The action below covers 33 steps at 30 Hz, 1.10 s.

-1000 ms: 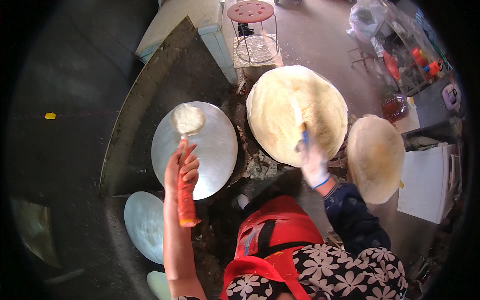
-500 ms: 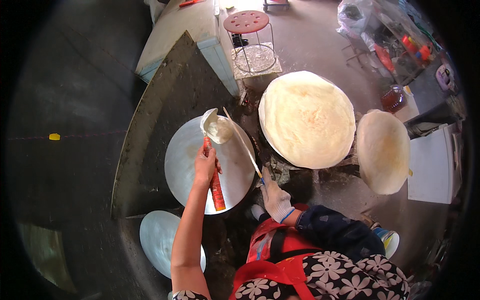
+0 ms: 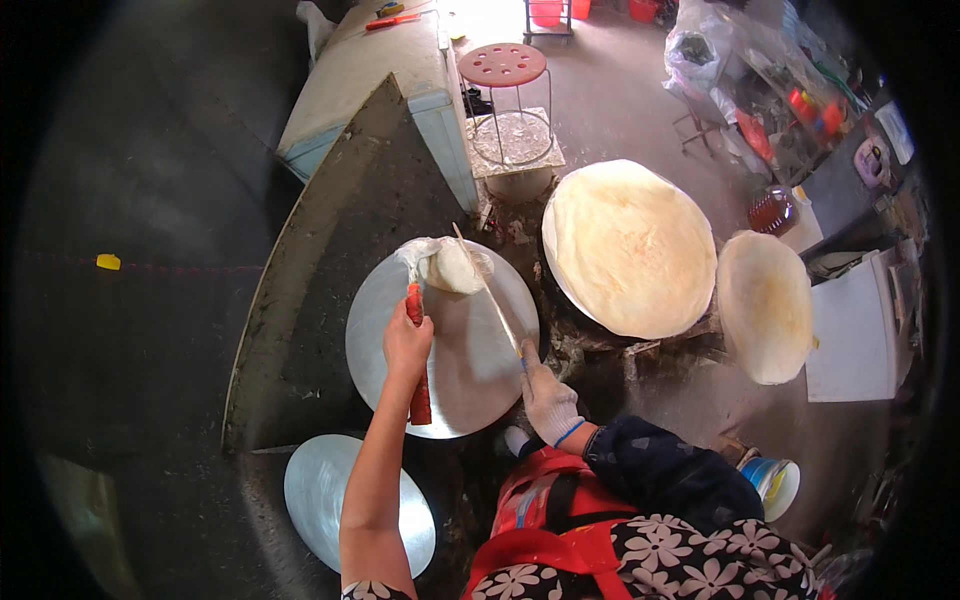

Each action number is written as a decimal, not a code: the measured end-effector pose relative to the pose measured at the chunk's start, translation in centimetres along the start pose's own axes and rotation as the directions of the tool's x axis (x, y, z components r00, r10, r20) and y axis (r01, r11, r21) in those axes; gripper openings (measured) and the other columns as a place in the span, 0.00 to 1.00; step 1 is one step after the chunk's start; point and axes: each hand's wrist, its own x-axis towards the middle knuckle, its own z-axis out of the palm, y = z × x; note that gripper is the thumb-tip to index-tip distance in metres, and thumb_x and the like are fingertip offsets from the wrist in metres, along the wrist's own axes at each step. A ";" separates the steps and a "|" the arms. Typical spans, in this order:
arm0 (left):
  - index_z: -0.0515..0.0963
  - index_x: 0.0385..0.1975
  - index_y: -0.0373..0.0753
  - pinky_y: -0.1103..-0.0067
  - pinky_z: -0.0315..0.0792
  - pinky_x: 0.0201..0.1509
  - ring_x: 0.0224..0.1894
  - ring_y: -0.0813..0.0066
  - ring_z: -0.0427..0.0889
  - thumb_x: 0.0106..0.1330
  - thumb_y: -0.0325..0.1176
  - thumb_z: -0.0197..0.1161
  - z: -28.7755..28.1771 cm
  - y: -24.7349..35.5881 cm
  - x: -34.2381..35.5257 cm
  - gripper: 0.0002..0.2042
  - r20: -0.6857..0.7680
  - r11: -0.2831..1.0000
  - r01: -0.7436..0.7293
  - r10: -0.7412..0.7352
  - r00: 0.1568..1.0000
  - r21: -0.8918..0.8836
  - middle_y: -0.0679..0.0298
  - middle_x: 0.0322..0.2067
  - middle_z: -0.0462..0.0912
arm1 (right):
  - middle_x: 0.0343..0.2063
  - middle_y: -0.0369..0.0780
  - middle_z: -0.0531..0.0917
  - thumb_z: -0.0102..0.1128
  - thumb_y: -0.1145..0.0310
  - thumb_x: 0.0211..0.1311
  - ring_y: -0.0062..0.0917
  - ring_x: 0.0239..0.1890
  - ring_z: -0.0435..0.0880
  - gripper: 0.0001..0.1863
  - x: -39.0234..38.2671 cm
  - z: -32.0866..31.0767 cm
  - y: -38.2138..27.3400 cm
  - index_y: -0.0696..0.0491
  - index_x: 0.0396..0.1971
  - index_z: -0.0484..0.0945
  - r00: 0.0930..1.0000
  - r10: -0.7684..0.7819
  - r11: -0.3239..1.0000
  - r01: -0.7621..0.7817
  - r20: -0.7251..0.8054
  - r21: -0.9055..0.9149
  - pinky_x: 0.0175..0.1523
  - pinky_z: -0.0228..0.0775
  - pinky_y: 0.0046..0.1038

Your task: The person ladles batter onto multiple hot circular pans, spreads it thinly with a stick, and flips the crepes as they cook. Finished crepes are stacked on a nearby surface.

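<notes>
My bare left hand (image 3: 408, 345) grips the red-wrapped handle of a ladle (image 3: 421, 398). The ladle's batter-coated end is over the far part of a round metal griddle (image 3: 440, 385). Beside it a thick mound of pale batter (image 3: 455, 270) sits on the griddle. My right hand (image 3: 549, 403), in a white knit glove, is closed on a long, thin spreading stick (image 3: 495, 297). That stick slants across the griddle's right side, its blade along the batter. Whether it touches the batter I cannot tell.
A large round flatbread (image 3: 630, 250) lies to the right, with a second, smaller one (image 3: 766, 305) farther right. At lower left is another metal disc (image 3: 330, 500). A curved metal sheet (image 3: 300, 250) stands left of the griddle. Beyond are a red stool (image 3: 503, 64) and a pale cabinet (image 3: 345, 95).
The tilted ladle has come upright-side away, and more batter has spread on the griddle's far part. The stick has stayed beside the batter. The whole view has shifted slightly.
</notes>
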 end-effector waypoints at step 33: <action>0.72 0.65 0.31 0.69 0.83 0.40 0.30 0.62 0.92 0.72 0.33 0.63 -7.9 -15.2 -8.2 0.24 -0.159 0.901 0.230 -0.305 0.939 -0.369 0.51 0.37 0.89 | 0.45 0.55 0.85 0.51 0.64 0.77 0.55 0.46 0.87 0.33 3.1 0.1 -5.1 0.43 0.80 0.57 0.824 -0.438 0.850 0.510 0.359 -0.131 0.47 0.80 0.51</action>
